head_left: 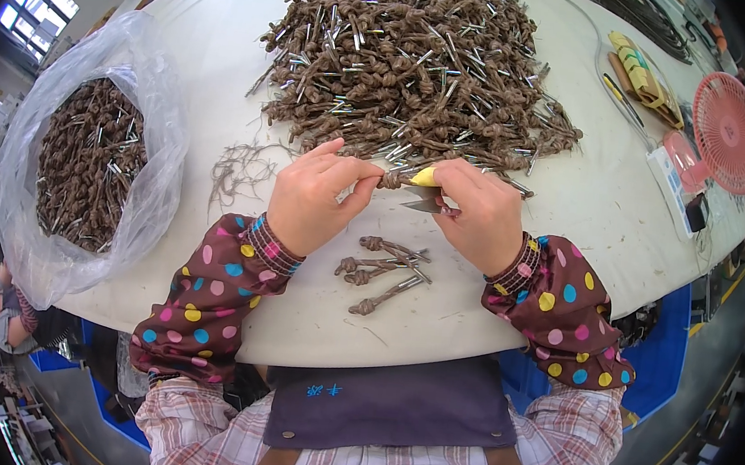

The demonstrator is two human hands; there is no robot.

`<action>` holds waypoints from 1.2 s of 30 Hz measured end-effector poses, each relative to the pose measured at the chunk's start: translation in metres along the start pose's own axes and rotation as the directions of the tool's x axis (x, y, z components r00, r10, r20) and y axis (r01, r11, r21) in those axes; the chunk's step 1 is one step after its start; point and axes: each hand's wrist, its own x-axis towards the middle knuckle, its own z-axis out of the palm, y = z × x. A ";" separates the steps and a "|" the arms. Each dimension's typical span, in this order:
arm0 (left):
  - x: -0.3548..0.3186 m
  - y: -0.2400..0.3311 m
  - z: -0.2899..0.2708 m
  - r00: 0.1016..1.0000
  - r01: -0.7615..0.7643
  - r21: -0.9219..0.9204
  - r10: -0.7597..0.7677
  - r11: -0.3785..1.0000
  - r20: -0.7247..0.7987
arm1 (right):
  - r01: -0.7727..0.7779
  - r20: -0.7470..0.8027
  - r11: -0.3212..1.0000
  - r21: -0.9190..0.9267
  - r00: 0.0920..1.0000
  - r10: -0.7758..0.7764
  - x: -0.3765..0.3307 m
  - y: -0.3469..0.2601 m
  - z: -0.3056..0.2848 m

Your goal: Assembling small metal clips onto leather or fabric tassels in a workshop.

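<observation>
The left hand [311, 200] came in from the lower left with its wrist raised, thumb and forefinger pinching one end of a knotted brown cord [391, 181]; another of its fingers pointed away from the body. The right hand [486, 218] faced it from the other side, fingers bent inward, gripping a metal blade [422, 205] whose tip pointed left, just under the cord. A yellow cover [424, 176] sat at the right hand's fingertips, beside the knot. Both forearms wore dotted sleeves [209, 297] and slanted up from the lower edge. The held cord was between the two hands, above the pale surface [227, 66] and just in front of the big pile [415, 66].

The right hand's curled fingers hid the blade's handle, and the cord's far end was lost behind the yellow cover. The pile's top was cut off by the upper edge, and its lower layers were buried.

One cord was in hand, and four loose cords [376, 305] appeared to lie nearer the body, though three overlapped. The cords in the pile and in the one clear plastic bag [167, 87] at the left were too many to count. One tangle of threads [243, 175] lay left of the pile, and one pink fan [730, 128] stood at the right.
</observation>
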 end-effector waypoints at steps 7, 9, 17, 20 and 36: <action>-0.003 0.013 -0.001 0.911 0.412 -0.394 -0.385 0.822 0.148 | -0.122 0.084 0.974 0.190 0.991 0.108 -0.004 -0.002 0.004; -0.003 0.013 -0.001 0.902 0.432 -0.414 -0.392 0.801 0.182 | -0.106 0.123 0.977 0.183 0.989 0.085 0.000 -0.003 -0.001; -0.004 0.009 0.003 0.996 0.077 -0.132 -0.082 0.988 -0.029 | 0.068 0.146 0.991 -0.117 0.988 -0.050 0.024 -0.012 -0.020; -0.002 0.007 0.003 0.999 0.030 -0.095 -0.033 0.995 -0.028 | 0.084 0.159 0.980 -0.178 0.986 -0.056 0.028 -0.015 -0.019; -0.005 0.008 0.005 0.998 0.032 -0.166 -0.040 0.986 -0.048 | 0.309 0.224 0.865 -0.394 0.946 -0.236 0.031 -0.027 -0.021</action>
